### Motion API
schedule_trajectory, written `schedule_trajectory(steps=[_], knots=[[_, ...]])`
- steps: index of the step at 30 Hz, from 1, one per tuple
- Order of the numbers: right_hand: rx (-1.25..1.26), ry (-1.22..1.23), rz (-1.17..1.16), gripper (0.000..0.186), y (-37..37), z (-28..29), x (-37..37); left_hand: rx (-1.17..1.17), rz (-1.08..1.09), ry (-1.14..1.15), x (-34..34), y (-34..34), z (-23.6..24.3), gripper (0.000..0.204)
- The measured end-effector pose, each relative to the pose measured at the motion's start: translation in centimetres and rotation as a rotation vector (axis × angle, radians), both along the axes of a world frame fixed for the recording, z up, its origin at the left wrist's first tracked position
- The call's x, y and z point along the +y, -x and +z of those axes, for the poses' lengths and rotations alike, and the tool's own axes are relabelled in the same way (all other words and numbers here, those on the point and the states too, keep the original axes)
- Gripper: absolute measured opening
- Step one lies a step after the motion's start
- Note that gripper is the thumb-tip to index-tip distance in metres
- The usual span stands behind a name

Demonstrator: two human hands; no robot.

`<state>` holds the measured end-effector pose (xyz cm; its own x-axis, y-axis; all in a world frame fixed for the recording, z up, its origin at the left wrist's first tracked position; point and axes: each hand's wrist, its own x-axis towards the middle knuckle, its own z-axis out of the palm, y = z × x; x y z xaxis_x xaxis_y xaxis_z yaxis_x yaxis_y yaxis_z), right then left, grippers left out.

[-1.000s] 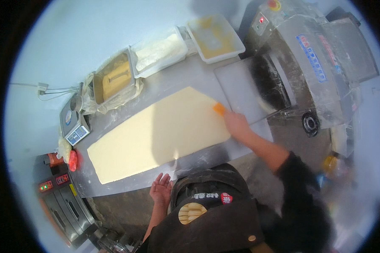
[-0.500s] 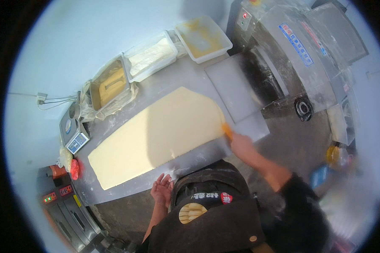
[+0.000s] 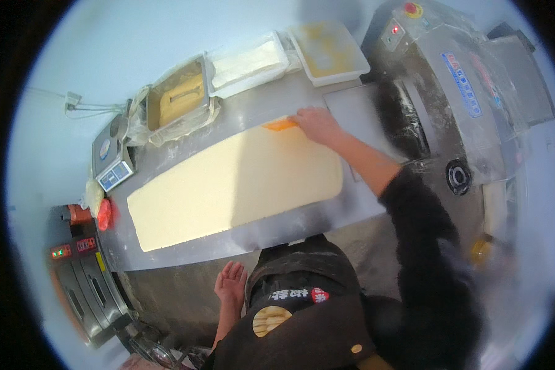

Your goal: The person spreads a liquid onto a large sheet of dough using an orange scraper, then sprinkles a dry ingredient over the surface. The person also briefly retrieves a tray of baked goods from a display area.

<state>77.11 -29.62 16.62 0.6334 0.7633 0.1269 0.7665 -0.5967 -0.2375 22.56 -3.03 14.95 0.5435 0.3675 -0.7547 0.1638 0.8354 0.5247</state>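
A long sheet of pale yellow dough (image 3: 234,182) lies flat on the metal worktable (image 3: 185,251). My right hand (image 3: 318,126) is closed around a flat orange dough scraper (image 3: 280,125), whose blade rests at the far edge of the sheet, near its right part. The fingers hide the scraper's grip end. In front of the table's near edge, my left hand (image 3: 231,283) hangs palm up with its fingers loosely stretched, holding nothing. A shadow covers the right part of the dough.
Along the back stand a tub of tan powder (image 3: 182,98), a tub of white flour (image 3: 248,69) and a stained white tray (image 3: 330,52). A roller machine (image 3: 450,98) borders the right end. A digital scale (image 3: 112,161) and a red bag (image 3: 104,214) sit at the left.
My right hand has carried the scraper from the sheet's right end to its far edge. The left hand stays empty near my apron. My view has shifted somewhat.
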Motion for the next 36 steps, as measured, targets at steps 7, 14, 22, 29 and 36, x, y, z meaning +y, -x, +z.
schedule_trajectory(steps=[7, 14, 22, 29, 36], knots=[[0.018, 0.249, 0.074, 0.029, -3.2, -3.0, 2.4, -0.007, 0.089, -0.021, -2.4, 6.9, -1.3, 0.063], [0.069, 0.185, -0.100, 0.024, 4.8, -2.3, -3.0, 0.014, 0.113, 0.077, -0.9, 5.8, -3.3, 0.062], [-0.020, 0.199, -0.137, 0.015, 15.6, -2.4, -6.6, 0.003, -0.066, 0.053, 2.5, 2.0, -3.4, 0.060], [0.184, 0.138, -0.294, 0.014, 22.6, -0.2, -8.1, -0.023, -0.083, 0.078, 3.7, 1.3, -3.3, 0.059], [0.316, 0.134, -0.448, 0.021, 22.2, 3.1, -7.7, -0.022, -0.063, 0.059, 3.3, 1.9, -3.3, 0.059]])
